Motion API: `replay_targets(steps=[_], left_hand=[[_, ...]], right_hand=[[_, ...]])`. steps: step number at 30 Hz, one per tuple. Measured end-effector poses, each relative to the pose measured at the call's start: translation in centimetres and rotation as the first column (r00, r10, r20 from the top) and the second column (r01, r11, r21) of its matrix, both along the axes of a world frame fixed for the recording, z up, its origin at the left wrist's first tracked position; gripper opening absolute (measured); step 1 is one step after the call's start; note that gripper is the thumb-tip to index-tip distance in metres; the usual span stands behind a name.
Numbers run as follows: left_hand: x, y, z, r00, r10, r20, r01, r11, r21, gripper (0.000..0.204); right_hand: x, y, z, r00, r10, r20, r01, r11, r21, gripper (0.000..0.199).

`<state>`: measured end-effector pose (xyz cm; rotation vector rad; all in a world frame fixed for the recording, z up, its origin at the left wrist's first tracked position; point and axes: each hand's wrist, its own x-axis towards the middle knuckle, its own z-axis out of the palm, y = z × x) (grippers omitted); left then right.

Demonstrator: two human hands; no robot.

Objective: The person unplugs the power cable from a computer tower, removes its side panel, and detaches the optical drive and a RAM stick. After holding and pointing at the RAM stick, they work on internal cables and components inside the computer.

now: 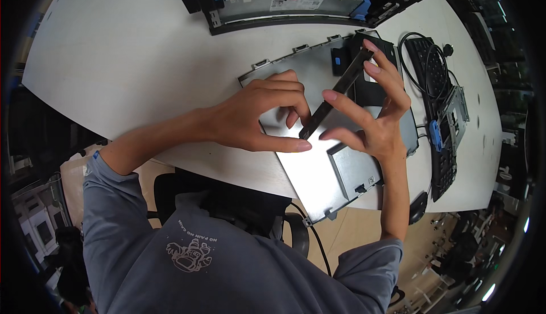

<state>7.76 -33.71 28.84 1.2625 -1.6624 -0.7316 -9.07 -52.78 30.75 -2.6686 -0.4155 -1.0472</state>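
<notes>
A long, thin black strip point(340, 91) is held edge-on between both hands, above a grey metal computer side panel point(318, 175) lying flat on the white table point(131, 58). My left hand point(256, 118) pinches the strip's near end between thumb and fingers. My right hand point(378, 106) holds its far part, fingers spread along it. Under the strip's far end, a black box-shaped part point(372, 89) rests on the panel.
An open computer case point(284, 1) with coloured cables lies at the far table edge. To the right are a black keyboard point(438, 86) with its cable, a small metal bracket with a blue clip point(449, 118) and a black mouse point(418, 207). A chair stands below the near edge.
</notes>
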Motion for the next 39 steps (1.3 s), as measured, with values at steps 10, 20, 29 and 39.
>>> replay_targets(steps=[10,20,29,39], left_hand=[[1.8,0.0,-0.2,0.910,0.274,0.312,-0.209,0.951,-0.226,0.027],[2.5,-0.3,-0.7,0.812,0.453,0.367,-0.327,0.875,-0.356,0.028],[2.6,-0.2,-0.4,0.776,0.513,0.366,-0.323,0.822,-0.468,0.028],[2.1,-0.5,-0.4,0.793,0.485,0.368,-0.304,0.840,-0.450,0.028]], right_hand=[[0.2,-0.1,-0.1,0.997,-0.070,0.033,0.071,0.996,-0.045,0.033],[0.0,-0.7,-0.5,0.994,-0.084,0.074,0.079,0.995,0.065,0.049],[-1.5,-1.5,-0.7,0.997,-0.077,0.010,0.071,0.953,0.294,0.063],[-1.2,-0.4,-0.2,0.979,-0.058,-0.197,0.191,0.614,0.766,0.053]])
